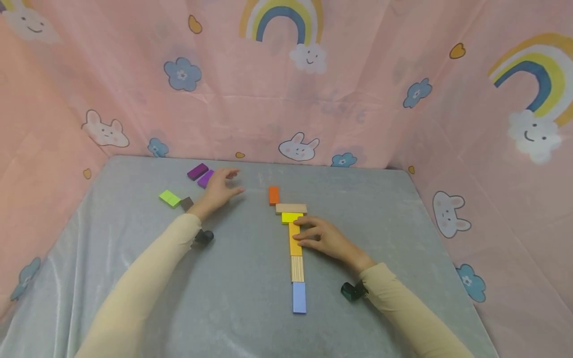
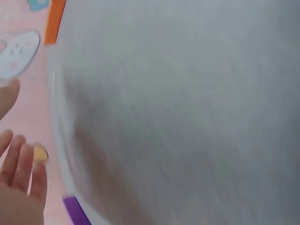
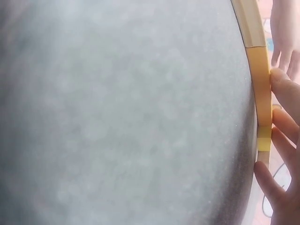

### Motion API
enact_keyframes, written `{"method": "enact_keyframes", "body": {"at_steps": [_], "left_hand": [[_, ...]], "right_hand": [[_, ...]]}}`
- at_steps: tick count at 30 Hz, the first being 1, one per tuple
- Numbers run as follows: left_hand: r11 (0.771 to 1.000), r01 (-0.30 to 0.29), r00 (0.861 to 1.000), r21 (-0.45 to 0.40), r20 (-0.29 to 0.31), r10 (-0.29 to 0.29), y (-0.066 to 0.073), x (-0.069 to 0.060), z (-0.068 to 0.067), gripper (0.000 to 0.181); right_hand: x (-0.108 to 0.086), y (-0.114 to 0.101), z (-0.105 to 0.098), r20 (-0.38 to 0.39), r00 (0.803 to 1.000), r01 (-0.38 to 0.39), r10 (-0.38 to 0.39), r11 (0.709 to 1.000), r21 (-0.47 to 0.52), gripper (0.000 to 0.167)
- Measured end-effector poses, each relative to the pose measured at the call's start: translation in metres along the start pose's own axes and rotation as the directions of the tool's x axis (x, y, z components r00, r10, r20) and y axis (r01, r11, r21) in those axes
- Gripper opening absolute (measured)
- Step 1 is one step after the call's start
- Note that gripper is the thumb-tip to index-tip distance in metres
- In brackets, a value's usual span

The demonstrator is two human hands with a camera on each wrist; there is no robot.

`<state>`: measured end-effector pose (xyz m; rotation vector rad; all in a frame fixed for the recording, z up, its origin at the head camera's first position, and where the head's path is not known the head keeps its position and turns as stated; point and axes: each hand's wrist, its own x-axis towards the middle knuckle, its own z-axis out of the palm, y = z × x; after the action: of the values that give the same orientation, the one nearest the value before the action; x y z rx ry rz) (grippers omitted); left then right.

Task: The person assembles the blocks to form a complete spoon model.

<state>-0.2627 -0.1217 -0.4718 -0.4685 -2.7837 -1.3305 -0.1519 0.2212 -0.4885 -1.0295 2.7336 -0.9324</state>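
A line of flat blocks runs down the middle of the table in the head view: a blue block [image 1: 299, 298], a striped wooden block [image 1: 297, 269], an orange-yellow block [image 1: 294, 243], a yellow block [image 1: 290, 218] and a plain wooden block [image 1: 291, 209] laid crosswise. My right hand [image 1: 329, 238] rests its fingertips along the orange-yellow and yellow blocks, gripping none. Beyond the crosswise block lies an orange block [image 1: 274, 196]. Empty, with thumb and fingers spread apart, my left hand [image 1: 218, 191] is beside a purple block [image 1: 205, 179], which it partly hides.
Around the left hand lie a dark purple block [image 1: 198, 171], a lime green block [image 1: 170, 198] and a dark brown block [image 1: 186, 203]. Grey cloth covers the table [image 1: 241, 298]. A pink printed curtain [image 1: 250, 114] hangs along the back and sides.
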Motion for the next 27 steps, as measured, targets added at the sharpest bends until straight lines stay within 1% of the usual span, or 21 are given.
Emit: {"method": "enact_keyframes", "body": {"at_steps": [1, 3, 5, 7, 9, 12, 15, 17, 19, 27], "left_hand": [[1.0, 0.02, 0.999, 0.005, -0.039, -0.02, -0.003, -0.002, -0.005, 0.061], [0.998, 0.061, 0.992, 0.025, -0.115, -0.057, -0.009, -0.004, -0.013, 0.059], [0.994, 0.107, 0.98, 0.019, -0.173, -0.102, -0.015, -0.007, -0.02, 0.057], [0.987, 0.161, 0.964, 0.006, -0.216, -0.156, -0.021, -0.011, -0.025, 0.056], [0.975, 0.223, 0.946, -0.012, -0.236, -0.22, -0.026, -0.014, -0.029, 0.056], [0.953, 0.3, 0.92, -0.033, -0.255, -0.298, -0.031, -0.019, -0.033, 0.057], [0.93, 0.366, 0.894, -0.025, -0.266, -0.359, -0.035, -0.023, -0.035, 0.057], [0.917, 0.397, 0.88, -0.021, -0.273, -0.388, -0.036, -0.025, -0.036, 0.057], [0.909, 0.415, 0.871, -0.019, -0.279, -0.404, -0.037, -0.026, -0.036, 0.056], [0.904, 0.427, 0.854, -0.02, -0.319, -0.41, -0.037, -0.028, -0.035, 0.05]], "right_hand": [[0.0, 0.0, 0.0, 0.0, 1.0, -0.001, 0.001, 1.0, 0.002, 0.024], [0.0, 0.0, -0.001, 0.001, 1.0, -0.002, 0.002, 1.0, 0.004, 0.024], [0.0, 0.0, -0.001, 0.001, 1.0, -0.004, 0.004, 1.0, 0.007, 0.024], [0.0, 0.0, 0.0, 0.003, 1.0, -0.006, 0.006, 1.0, 0.008, 0.024], [0.0, 0.0, 0.0, 0.002, 1.0, -0.003, 0.003, 1.0, 0.005, 0.024], [0.0, 0.0, 0.0, 0.001, 1.0, 0.001, -0.001, 1.0, 0.001, 0.023], [0.0, 0.0, 0.001, 0.001, 1.0, 0.0, 0.0, 1.0, 0.001, 0.024], [0.0, 0.0, 0.001, 0.0, 1.0, 0.0, 0.0, 1.0, 0.003, 0.024], [0.0, 0.0, 0.001, -0.003, 1.0, 0.001, -0.001, 1.0, 0.008, 0.024], [-0.001, 0.001, 0.001, -0.008, 1.0, 0.006, -0.005, 0.999, 0.042, 0.023]]}}
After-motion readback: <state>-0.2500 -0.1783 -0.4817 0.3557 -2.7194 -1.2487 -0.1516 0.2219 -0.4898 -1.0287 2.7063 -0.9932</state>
